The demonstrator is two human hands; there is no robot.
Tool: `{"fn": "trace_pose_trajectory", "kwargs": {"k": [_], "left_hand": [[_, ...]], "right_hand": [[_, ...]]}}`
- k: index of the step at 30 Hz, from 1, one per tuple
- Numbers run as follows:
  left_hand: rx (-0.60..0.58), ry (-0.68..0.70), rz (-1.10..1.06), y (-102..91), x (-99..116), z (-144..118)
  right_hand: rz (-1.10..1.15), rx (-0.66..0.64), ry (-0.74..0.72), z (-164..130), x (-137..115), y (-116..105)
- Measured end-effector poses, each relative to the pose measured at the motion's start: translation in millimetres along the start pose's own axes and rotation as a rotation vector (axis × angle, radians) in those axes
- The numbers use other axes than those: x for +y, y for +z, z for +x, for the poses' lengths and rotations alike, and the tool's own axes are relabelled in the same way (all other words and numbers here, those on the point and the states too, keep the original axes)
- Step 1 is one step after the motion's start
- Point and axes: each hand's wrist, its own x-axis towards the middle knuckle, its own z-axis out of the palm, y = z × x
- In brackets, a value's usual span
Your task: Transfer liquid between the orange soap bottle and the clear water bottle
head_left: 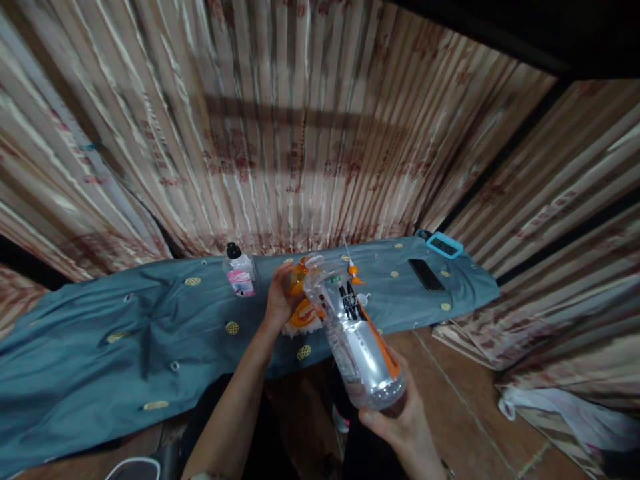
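My left hand (281, 293) is closed around a translucent orange bottle (299, 279), whose mouth points up. In my right hand (403, 420) is the base of a large clear bottle (370, 357) with a silver and orange label. That bottle is tilted, its neck down to the left, with its mouth right beside the orange bottle's mouth; I cannot tell whether they touch or whether liquid flows. Behind it lies an orange pump top (353, 272) with a thin tube. A small whitish cap-like piece (364, 299) lies nearby. Under the orange bottle shows something orange with a white fringe (303, 320).
A blue-green patterned cloth (200, 333) covers the narrow surface. On it stand a clear bottle with black cap and pink label (240, 272), a black phone (426, 275) and a blue-framed device (445, 245). Printed sheeting (300, 133) hangs behind. Tiled floor (465, 400) lies to the right.
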Motion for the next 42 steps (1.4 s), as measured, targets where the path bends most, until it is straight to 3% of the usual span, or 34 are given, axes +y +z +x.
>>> {"fn": "trace_pose_trajectory", "kwargs": {"k": [6,17,42], "left_hand": [[-0.014,-0.05,-0.019,-0.6,1,0],[0.01,-0.086,-0.01,3.5,6,-1],[-0.051,-0.13,0.06,1.7,21,-3]], "right_hand": [[-0.062,0.042,0.03,0,-8,3],[0.098,0.092,0.073,3,-8,2],[0.038,0.169,0.012,2,-23,2]]}}
